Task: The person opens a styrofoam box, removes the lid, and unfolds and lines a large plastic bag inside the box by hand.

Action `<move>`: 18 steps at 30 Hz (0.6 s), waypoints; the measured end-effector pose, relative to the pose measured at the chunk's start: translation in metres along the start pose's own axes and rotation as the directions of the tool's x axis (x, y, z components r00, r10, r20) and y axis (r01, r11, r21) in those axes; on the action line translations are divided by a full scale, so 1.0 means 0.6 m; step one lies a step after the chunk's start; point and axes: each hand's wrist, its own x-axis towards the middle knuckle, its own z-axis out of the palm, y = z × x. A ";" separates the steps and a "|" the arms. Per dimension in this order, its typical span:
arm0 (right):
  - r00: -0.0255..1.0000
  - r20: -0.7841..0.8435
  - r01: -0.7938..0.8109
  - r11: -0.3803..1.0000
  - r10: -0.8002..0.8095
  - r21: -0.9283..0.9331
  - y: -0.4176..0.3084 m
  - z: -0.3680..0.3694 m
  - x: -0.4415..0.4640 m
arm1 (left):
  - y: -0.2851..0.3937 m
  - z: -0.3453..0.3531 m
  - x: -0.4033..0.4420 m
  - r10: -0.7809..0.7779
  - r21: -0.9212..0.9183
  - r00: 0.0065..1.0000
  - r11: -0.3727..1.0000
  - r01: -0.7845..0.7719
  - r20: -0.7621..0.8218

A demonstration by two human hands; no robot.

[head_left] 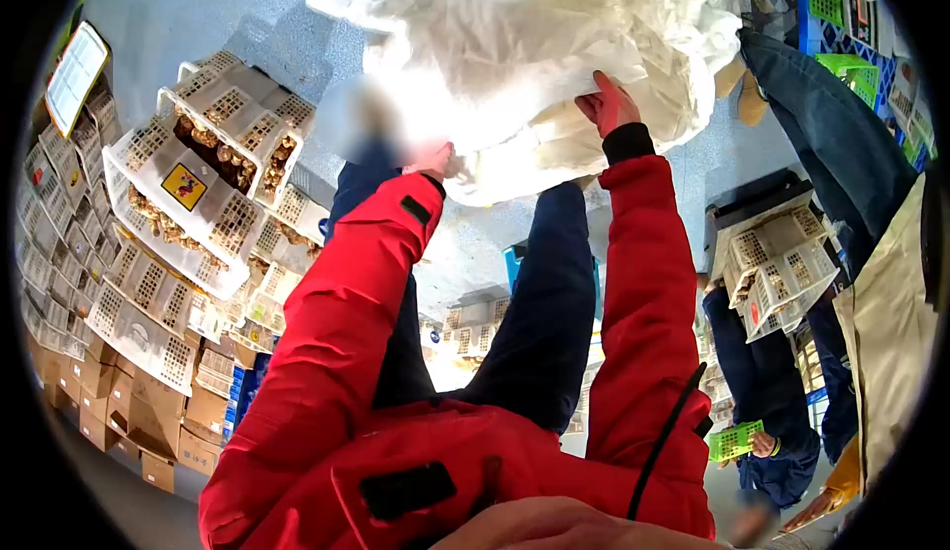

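A large, crumpled white plastic bag [643, 30] spreads over the floor in front of me, partly washed out by glare. At its near left edge, my left hand [432, 159] is closed on the plastic; bright light hides some of its fingers. My right hand [610, 106] grips the bag farther right, index finger reaching forward and thumb turned inward. Both red-sleeved arms stretch forward above my dark-trousered legs. Whatever the bag covers cannot be made out, apart from a dark edge at the top of the view.
White perforated crates [213, 169] of brown goods, perhaps mushrooms, are stacked at left. Cardboard boxes [148, 406] lie beyond them. On the right, a person's trouser leg [831, 104] is close to the bag, near more white crates [777, 263]. Another person's hand [763, 443] touches a green basket [735, 441].
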 end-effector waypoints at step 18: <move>0.953 -0.190 0.216 0.969 -0.237 -0.122 -0.067 -0.021 0.032 | 0.032 -0.287 0.165 0.751 0.607 0.257 0.649 -0.460 -0.608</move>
